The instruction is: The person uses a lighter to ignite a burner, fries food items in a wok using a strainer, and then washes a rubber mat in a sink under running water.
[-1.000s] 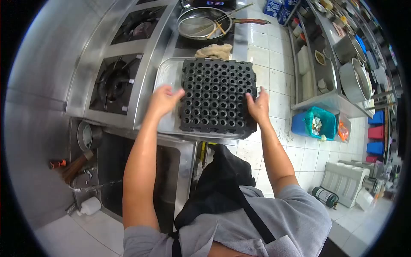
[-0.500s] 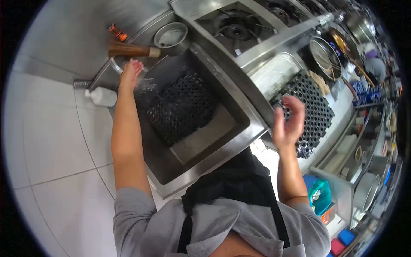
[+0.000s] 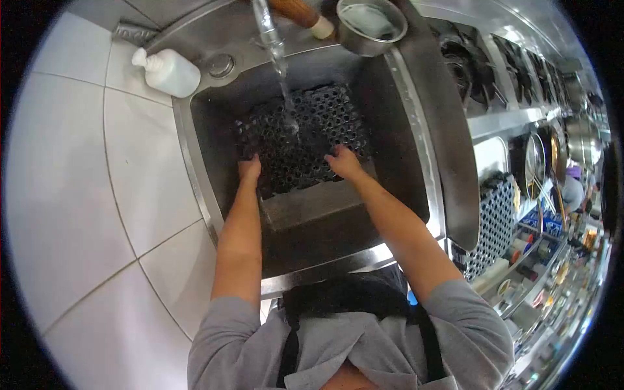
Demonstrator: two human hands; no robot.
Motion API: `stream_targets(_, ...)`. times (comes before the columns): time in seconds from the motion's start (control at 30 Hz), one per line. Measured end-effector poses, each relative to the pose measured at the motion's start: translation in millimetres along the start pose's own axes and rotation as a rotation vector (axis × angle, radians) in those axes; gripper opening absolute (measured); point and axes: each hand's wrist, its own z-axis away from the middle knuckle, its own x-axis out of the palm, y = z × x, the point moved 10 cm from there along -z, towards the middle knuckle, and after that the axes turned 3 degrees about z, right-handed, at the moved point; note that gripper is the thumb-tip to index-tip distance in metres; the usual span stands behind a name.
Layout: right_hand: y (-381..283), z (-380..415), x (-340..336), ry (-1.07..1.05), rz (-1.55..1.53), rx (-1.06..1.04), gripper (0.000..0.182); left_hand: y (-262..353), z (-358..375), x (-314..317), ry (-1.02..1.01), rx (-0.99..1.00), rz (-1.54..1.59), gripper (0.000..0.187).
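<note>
A black rubber mat (image 3: 311, 144) full of round holes lies in the deep metal sink (image 3: 299, 255). Clear water pours onto it from the faucet (image 3: 265, 23). At the mat's near left corner, my left hand (image 3: 249, 169) is closed on the edge, its fingertips partly hidden. My right hand (image 3: 344, 162) grips the near right part of the mat, with the thumb on top and the other fingers mostly out of sight.
A white bottle (image 3: 172, 73) stands at the sink's back left corner. Behind the sink are a metal bowl (image 3: 372, 26) and a wooden-handled brush (image 3: 302, 14). Rightward are a metal side panel (image 3: 445, 143), stove burners (image 3: 465, 65) and another perforated mat (image 3: 492, 218).
Both hands have come down into the sink and taken hold of the mat: the left from the faucet area, the right from above the other mat. The view has turned, and the water stream is plainly visible.
</note>
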Motion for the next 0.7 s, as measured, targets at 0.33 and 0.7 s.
stream_targets(0.33, 34.2, -81.5, 39.1, -0.046, 0.0, 0.127, 0.09, -27.9, 57.4, -18.7, 0.113, -0.255, 0.116, 0.081)
stream_targets(0.7, 47.1, -57.0, -66.0, 0.276, 0.428, -0.024, 0.081, 53.1, 100.9, 102.4, -0.266, 0.225, -0.295, 0.083)
